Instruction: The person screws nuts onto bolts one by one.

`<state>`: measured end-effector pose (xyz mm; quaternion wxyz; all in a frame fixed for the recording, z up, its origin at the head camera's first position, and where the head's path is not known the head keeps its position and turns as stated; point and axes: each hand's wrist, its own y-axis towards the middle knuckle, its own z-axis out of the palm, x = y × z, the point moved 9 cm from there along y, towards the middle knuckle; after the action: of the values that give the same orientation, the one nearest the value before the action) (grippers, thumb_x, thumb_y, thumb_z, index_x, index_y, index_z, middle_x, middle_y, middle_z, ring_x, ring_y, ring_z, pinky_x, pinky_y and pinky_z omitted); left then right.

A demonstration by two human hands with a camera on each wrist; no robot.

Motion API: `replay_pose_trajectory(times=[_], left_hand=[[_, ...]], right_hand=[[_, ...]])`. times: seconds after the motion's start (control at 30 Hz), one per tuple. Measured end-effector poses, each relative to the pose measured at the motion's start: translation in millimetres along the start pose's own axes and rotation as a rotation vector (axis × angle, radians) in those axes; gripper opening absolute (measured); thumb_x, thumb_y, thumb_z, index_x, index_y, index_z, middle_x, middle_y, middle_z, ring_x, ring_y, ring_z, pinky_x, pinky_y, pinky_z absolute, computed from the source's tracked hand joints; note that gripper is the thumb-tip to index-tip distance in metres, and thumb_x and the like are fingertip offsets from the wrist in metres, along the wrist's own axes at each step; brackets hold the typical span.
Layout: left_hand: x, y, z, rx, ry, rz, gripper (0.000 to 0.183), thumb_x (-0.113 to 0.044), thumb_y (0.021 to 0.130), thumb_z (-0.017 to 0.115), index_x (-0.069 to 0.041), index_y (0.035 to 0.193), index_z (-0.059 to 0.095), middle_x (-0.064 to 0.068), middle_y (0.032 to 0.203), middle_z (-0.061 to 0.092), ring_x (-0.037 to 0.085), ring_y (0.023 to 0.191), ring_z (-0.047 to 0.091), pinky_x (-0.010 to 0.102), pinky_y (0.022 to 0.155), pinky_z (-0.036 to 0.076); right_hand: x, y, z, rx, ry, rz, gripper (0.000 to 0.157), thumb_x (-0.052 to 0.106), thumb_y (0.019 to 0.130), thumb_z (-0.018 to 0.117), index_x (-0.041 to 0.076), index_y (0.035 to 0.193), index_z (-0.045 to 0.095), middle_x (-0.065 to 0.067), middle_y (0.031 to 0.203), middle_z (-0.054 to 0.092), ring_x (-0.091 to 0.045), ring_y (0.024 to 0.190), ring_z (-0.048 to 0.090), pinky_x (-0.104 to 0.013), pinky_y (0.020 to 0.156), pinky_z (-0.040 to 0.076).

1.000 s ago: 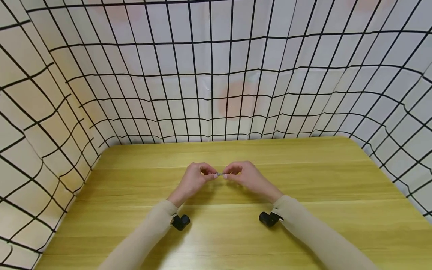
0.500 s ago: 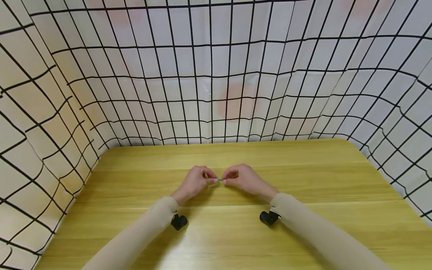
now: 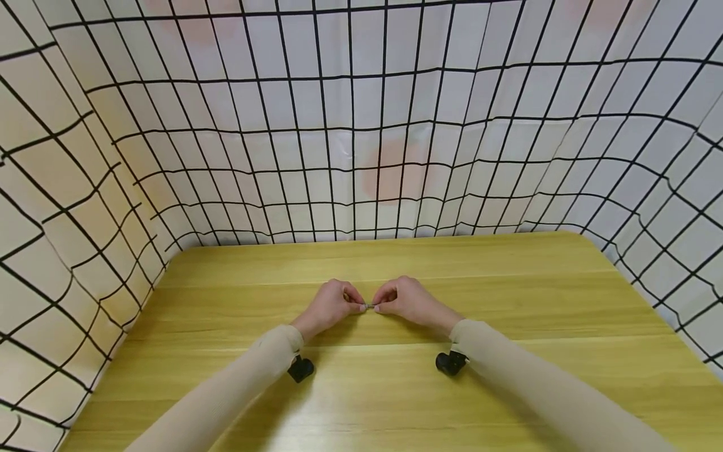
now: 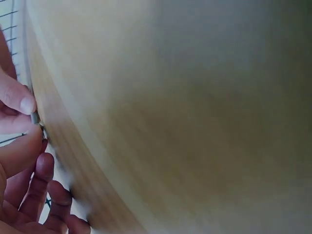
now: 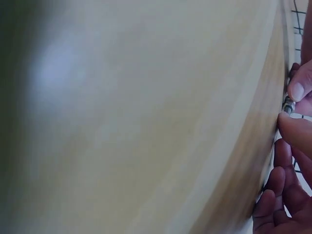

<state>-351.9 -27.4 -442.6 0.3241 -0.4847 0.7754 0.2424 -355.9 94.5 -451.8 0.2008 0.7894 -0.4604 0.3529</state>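
Both hands meet over the middle of the table in the head view. My left hand [image 3: 332, 304] pinches one end of a small, thin, grey metal piece [image 3: 369, 307] between thumb and index finger. Its other end is pinched by my right hand [image 3: 412, 304]. Only a short stretch shows between the fingertips. In the right wrist view the metal piece [image 5: 289, 105] looks round and has a ringed part. The left wrist view shows a short grey length of the metal piece [image 4: 34, 118] at the left edge. The fingertips hide both ends, so I cannot tell its exact kind.
The wooden table [image 3: 361, 389] extends around the hands on every side. Black grid netting [image 3: 353, 132] over a pale sheet stands along the back and both sides. A small black camera [image 3: 301, 369] sits at the left wrist, another black camera [image 3: 450, 363] at the right.
Both hands sit slightly lower in the head view than a second ago, and the view itself has shifted a little. The metal piece stays pinched between them.
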Motion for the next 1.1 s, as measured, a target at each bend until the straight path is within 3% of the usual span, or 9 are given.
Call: replay_pose_trajectory(times=[0.83,1.1], left_hand=[[4.0,-4.2,0.3,0.025,-0.042,-0.046,0.004,-0.01,0.078,0.075,-0.008,0.081,0.073,-0.002,0.082,0.064,0.011,0.069,0.055,0.025,0.062,0.045],[6.5,-5.7,-3.6,0.009,-0.017,-0.025,0.004,-0.009,0.078,0.076,-0.009,0.081,0.073,-0.003,0.079,0.063,0.011,0.069,0.054,0.026,0.062,0.044]], right_hand=[[-0.5,-1.7,-0.4,0.002,-0.002,0.002,0.004,0.017,0.083,0.072,0.017,0.087,0.072,0.008,0.081,0.066,-0.013,0.075,0.057,-0.033,0.069,0.046],[0.5,-1.0,0.6,0.005,-0.005,-0.003,0.004,0.017,0.083,0.072,0.017,0.087,0.072,0.009,0.081,0.065,-0.012,0.075,0.057,-0.032,0.069,0.046]])
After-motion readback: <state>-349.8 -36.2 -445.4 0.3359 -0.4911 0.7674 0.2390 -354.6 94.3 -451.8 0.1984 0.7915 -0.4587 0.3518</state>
